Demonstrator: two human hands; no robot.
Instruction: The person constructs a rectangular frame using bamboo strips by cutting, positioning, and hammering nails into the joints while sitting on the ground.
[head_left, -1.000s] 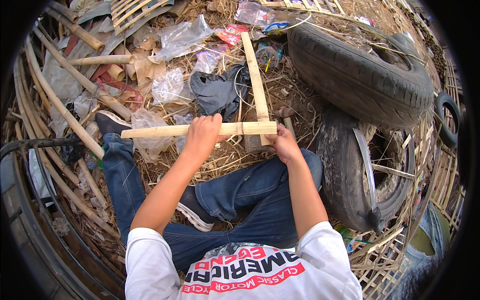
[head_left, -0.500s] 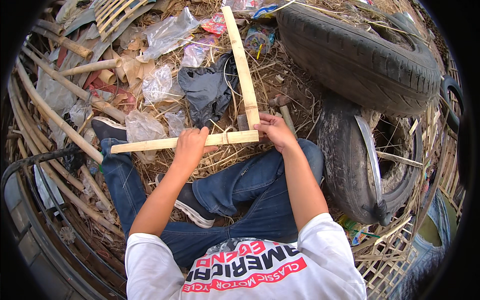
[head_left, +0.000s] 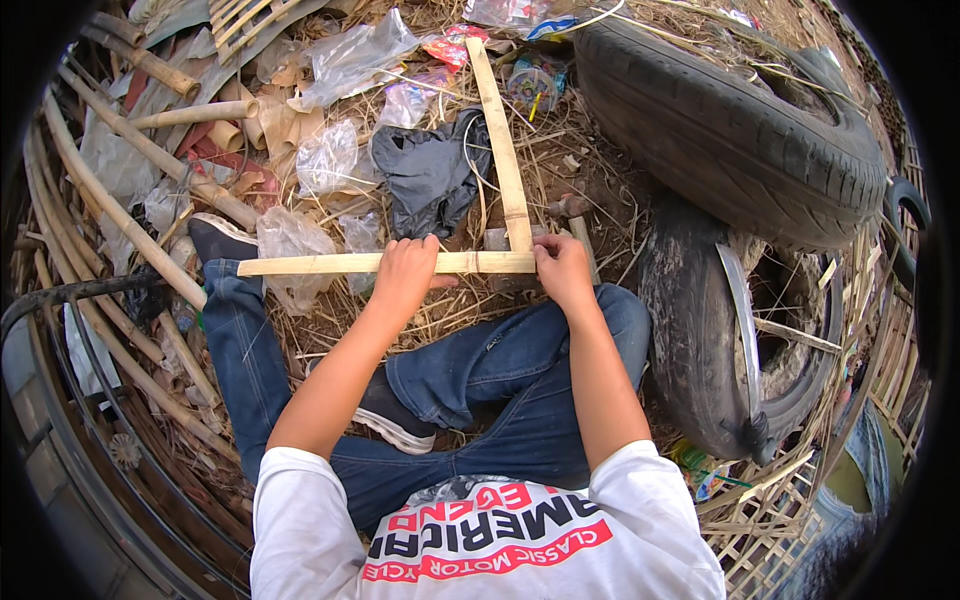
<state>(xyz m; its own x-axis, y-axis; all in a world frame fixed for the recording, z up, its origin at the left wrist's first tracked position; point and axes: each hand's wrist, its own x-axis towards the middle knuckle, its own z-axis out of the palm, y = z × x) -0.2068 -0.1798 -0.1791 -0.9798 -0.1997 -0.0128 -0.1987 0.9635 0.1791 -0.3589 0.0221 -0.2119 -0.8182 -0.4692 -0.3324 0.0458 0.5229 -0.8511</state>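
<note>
My left hand (head_left: 404, 277) is closed over a pale split-bamboo strip (head_left: 310, 264) that lies crosswise in front of me, above my lap. At the right end of this strip, my right hand (head_left: 563, 268) pinches the corner with its fingertips. A second bamboo strip (head_left: 499, 140) runs away from me from that corner, and the two pieces form a rough right angle. The near end of the second strip meets the crosswise one beside my right fingers. How the ends are joined is hidden.
Two worn tyres (head_left: 740, 130) (head_left: 690, 330) lie at the right, with a curved blade (head_left: 738, 300) on the nearer one. Bamboo poles (head_left: 130, 240) fill the left. A black plastic bag (head_left: 430, 175) and clear plastic scraps (head_left: 355, 60) litter the straw-covered ground ahead.
The crosswise strip has levelled, its left end rising in the picture. The second strip's far end has come nearer to me. My right fingers have closed in around the corner.
</note>
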